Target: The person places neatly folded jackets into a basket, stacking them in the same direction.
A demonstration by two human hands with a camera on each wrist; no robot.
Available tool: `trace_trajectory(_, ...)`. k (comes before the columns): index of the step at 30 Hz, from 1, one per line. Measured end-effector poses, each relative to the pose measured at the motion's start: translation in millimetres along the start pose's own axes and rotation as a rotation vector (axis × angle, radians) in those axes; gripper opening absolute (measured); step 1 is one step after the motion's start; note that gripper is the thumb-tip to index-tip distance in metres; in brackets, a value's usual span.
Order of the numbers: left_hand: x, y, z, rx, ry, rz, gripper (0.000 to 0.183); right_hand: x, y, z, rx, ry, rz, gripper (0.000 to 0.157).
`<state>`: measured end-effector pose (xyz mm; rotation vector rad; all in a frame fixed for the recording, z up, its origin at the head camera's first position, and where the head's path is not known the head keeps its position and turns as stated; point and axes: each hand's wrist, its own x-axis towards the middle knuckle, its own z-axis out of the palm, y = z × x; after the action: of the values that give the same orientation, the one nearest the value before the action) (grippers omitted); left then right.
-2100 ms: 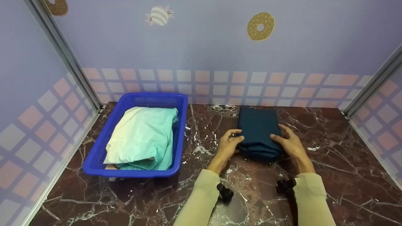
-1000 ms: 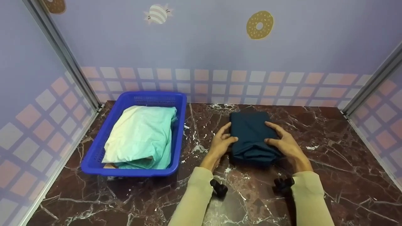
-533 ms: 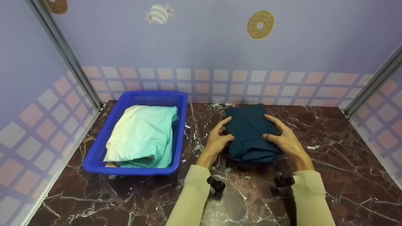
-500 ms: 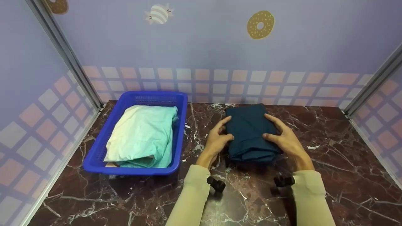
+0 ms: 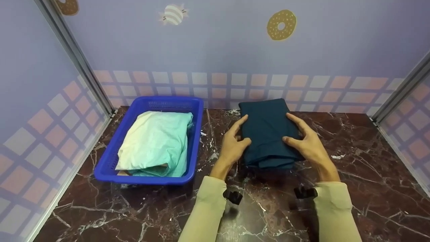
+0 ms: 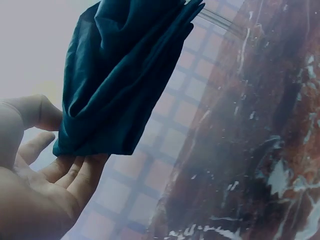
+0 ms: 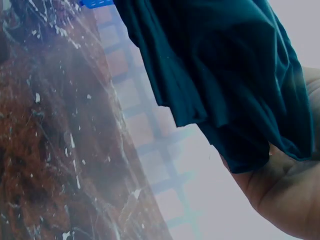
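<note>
A folded dark teal cloth (image 5: 268,131) is lifted off the table between both hands; its kind of garment cannot be told. My left hand (image 5: 232,146) grips its left side, thumb on top and fingers underneath, as the left wrist view shows with the cloth (image 6: 115,85) hanging in loose folds. On the other side my right hand (image 5: 309,144) pinches the right edge. The right wrist view has several stacked layers of the cloth (image 7: 215,75) above the right hand (image 7: 285,195), whose fingers are partly hidden by fabric.
To the left stands a blue plastic basket (image 5: 198,134) holding a folded, pale yellow to mint-green cloth (image 5: 158,141). The dark red marble-patterned table (image 5: 134,208) ends at a lilac wall (image 5: 221,40) behind and at side panels left and right.
The teal cloth has come up off the table and shifted left from its earlier spot, with both hands moving along with it. The basket and its contents stay in place.
</note>
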<state>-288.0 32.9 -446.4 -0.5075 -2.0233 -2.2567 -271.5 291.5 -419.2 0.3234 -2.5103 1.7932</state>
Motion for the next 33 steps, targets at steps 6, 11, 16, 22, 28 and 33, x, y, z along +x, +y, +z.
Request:
trace_trajectory(6,-2.0,7.6,-5.0,0.027,-0.004,0.036,0.079,-2,-7,5.2,-0.007,0.005,-0.066,0.079)
trace_trajectory(11,-3.3,20.8,-8.0,0.009,-0.006,0.047,0.080,-7,-12,9.1,-0.003,0.083,-0.130,0.075)
trace_trajectory(16,-10.2,36.5,-14.3,0.027,-0.021,0.063,0.079,-11,-21,13.3,0.033,0.095,-0.137,0.072)
trace_trajectory(22,-20.9,50.4,-29.4,0.112,-0.061,0.113,0.081,-13,-26,21.4,0.184,0.047,-0.143,0.072)
trace_trajectory(28,-31.4,68.5,-53.2,0.121,-0.138,0.145,0.080,-15,-34,31.1,0.275,-0.017,-0.173,0.072)
trace_trajectory(33,-32.1,84.6,-73.1,0.131,-0.182,0.162,0.080,-17,-41,39.9,0.267,-0.045,-0.174,0.072)
